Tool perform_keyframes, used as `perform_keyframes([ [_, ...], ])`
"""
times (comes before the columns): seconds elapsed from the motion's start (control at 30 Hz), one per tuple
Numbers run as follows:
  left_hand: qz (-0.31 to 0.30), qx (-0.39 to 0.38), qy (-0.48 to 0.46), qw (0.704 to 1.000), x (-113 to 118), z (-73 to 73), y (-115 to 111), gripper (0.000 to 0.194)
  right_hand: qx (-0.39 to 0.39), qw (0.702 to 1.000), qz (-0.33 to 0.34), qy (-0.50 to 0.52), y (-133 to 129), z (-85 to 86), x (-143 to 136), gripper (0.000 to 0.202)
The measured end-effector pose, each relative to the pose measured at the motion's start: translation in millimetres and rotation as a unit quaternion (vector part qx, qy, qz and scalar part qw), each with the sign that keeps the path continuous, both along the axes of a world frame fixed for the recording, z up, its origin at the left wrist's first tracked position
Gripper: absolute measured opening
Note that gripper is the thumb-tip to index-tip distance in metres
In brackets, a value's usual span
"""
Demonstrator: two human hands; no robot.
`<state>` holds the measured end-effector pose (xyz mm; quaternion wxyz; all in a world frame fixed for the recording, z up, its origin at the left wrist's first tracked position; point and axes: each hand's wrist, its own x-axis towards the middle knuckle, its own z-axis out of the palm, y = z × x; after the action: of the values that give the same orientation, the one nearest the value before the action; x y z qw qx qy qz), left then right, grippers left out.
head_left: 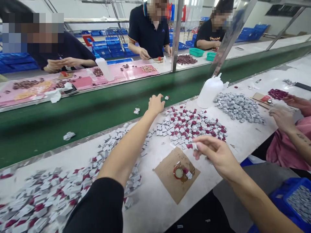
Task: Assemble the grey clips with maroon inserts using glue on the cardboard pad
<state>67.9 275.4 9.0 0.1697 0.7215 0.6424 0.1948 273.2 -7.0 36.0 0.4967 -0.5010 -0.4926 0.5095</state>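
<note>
My left hand (156, 104) reaches out over the edge of the green conveyor belt (107, 119), fingers spread, with a small white-and-red piece (166, 97) just beyond its fingertips. Between thumb and fingers, my right hand (216, 152) pinches a small white block (194, 146) above the table. Below it lies a square brown board (167, 176), wet in places. On that board sit a round red-rimmed cap (178, 172) and another small white-and-dark-red piece (189, 174). A heap of white and dark red pieces (191, 126) spreads just past my right hand.
More pieces (43, 200) cover the table at left. A white squeeze bottle (209, 92) stands behind the heap, near grey blocks (239, 106). A co-worker's hands (283, 116) work at right. Several people sit across the belt, which carries loose white pieces (69, 135).
</note>
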Motion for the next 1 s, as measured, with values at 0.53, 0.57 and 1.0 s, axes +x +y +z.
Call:
perform_keyframes([
  [0.53,-0.162,0.012,-0.060,0.985,48,-5.6,0,0.026,-0.119,0.989,-0.089,-0.007,-81,-21.0,24,0.027],
  [0.57,-0.197,-0.008,-0.072,0.978,47,-4.4,-12,0.027,-0.111,0.990,-0.081,-0.013,-79,-22.3,22,0.026],
  [1.0,-0.158,0.002,0.128,0.979,-113,19.1,-205,0.023,-0.029,0.995,-0.024,-0.093,-72,-41.8,-6,0.006],
])
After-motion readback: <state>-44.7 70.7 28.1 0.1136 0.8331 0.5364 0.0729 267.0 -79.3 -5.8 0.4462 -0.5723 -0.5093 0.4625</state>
